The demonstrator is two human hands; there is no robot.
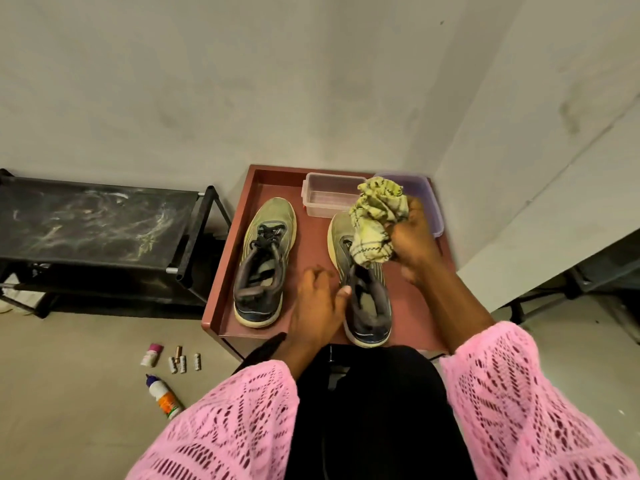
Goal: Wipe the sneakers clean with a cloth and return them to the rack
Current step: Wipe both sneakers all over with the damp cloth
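Taking stock, left to right, with the red tray table (221,306) as your landmark:

Rack (93,223): standing on the floor just left of the table, black, its top shelf smeared and bare.

Small bottles and batteries (173,362): lying on the floor, left of the table's near corner.

Left sneaker (265,261): sitting on the table's left half, toe pointing away from you, untouched.

Left hand (317,306): you are resting it between the shoes, fingers loosely spread, thumb touching the right shoe's collar; gripping nothing firmly.

Right sneaker (367,306): sitting on the table's right half, its toe partly hidden by the cloth.

Cloth (375,223): bunched, yellow-checked, hanging over that toe.

Right hand (414,244): you are clenching it around the cloth.

Clear containers (329,195): sitting at the table's far edge.

Handling: the sneakers are looking light, soft in the upper and stiffer at the sole; likely best pinned at the heel collar. The cloth is limp; keep it wadded.
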